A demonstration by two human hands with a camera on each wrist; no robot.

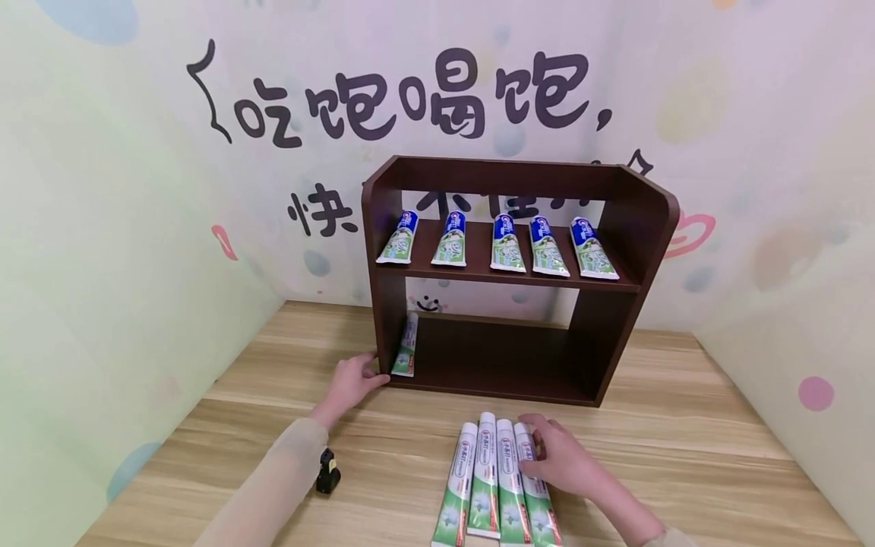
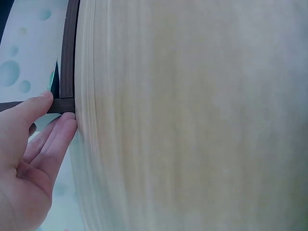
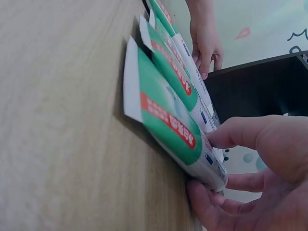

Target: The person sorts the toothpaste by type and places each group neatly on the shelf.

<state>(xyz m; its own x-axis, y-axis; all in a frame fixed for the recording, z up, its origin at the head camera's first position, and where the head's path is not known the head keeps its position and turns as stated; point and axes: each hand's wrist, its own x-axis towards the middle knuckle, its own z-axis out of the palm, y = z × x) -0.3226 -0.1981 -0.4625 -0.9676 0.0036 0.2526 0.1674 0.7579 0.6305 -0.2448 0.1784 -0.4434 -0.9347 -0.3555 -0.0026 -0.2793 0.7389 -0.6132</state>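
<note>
My left hand [image 1: 351,386] grips the front lower left corner of a dark brown two-tier shelf [image 1: 506,361]; in the left wrist view its thumb and fingers lie on either side of the panel [image 2: 67,105]. One green-and-white toothpaste tube [image 1: 405,357] leans inside the bottom tier at the left. Several like tubes [image 1: 484,486] lie side by side on the table before the shelf. At the right end of that row, my right hand [image 1: 563,458] pinches a toothpaste tube [image 3: 175,122] near its cap end, thumb above and fingers beneath.
Several blue-and-green toothpaste tubes [image 1: 507,247] lie in a row on the upper tier. A small black object [image 1: 328,472] sits on the wooden table [image 1: 697,456] beside my left forearm. Patterned walls [image 1: 123,228] rise behind and at both sides.
</note>
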